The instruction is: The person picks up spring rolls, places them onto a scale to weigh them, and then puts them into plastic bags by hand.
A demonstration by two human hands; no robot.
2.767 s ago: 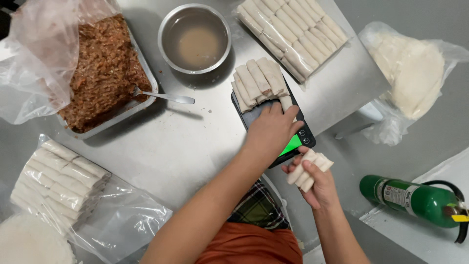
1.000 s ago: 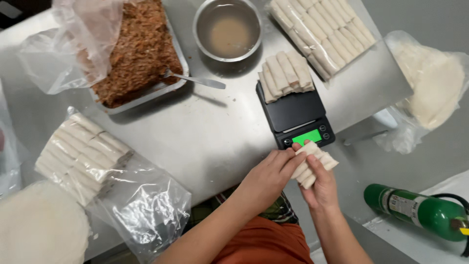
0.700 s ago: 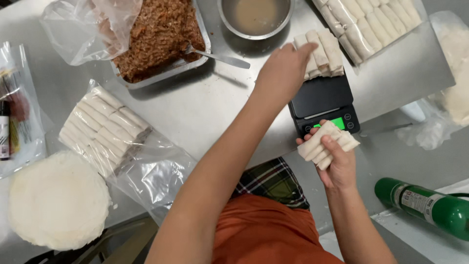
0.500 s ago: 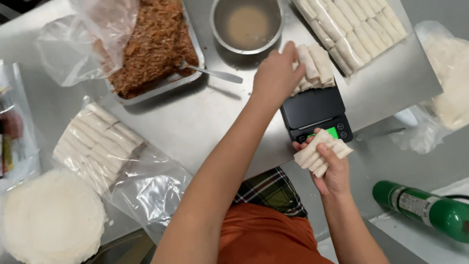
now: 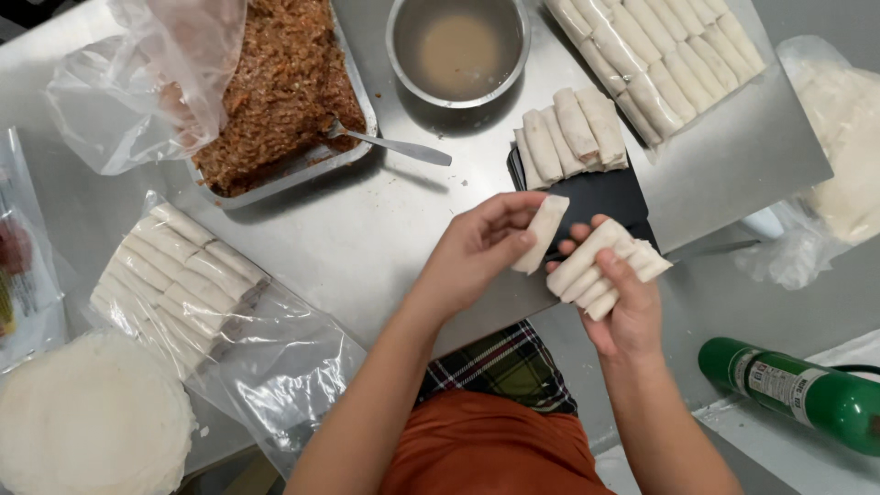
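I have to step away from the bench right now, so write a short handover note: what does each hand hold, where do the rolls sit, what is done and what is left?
Left hand: holds one pale white wrapped roll in its fingers, just in front of the black kitchen scale.
Right hand: grips a bundle of pale rolls.
On the scale: a small pile of rolls.
Done: a full row of rolls lies on the steel table, and more sit in a clear plastic bag.
Left: the rolls in hand, and brown filling in the metal tray.
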